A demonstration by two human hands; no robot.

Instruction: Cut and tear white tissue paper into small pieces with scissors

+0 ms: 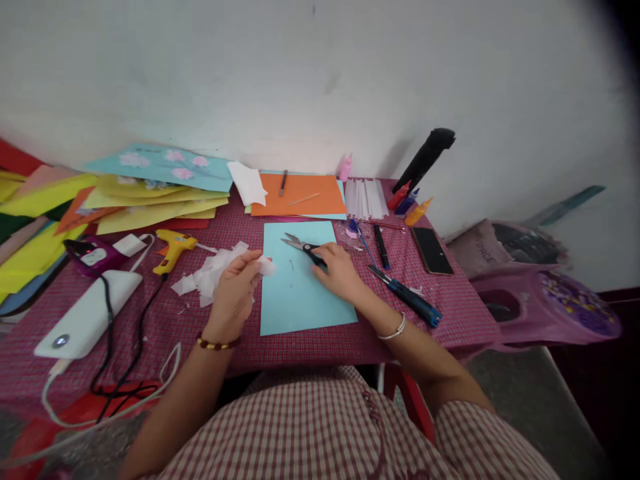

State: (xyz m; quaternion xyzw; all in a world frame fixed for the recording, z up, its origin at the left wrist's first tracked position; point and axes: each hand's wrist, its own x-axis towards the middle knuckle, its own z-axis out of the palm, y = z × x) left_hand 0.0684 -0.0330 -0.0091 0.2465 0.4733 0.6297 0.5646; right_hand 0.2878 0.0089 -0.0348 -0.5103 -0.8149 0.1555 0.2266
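My left hand (237, 287) is raised a little above the table and pinches a small white paper piece (266, 266) between its fingers. My right hand (337, 270) rests on a light blue paper sheet (295, 293) with its fingers closed over the black handles of the scissors (300, 245), whose blades lie on the sheet and point to the far left. A heap of white paper scraps (213, 273) lies just left of the left hand.
A yellow glue gun (173, 248), a white power bank (87, 313) with cables, and stacked coloured sheets (145, 200) fill the left. An orange sheet (299, 195), white strips (367, 198), pens (381, 247), a blue knife (407, 295), a phone (433, 250) and bottles (407, 203) lie right.
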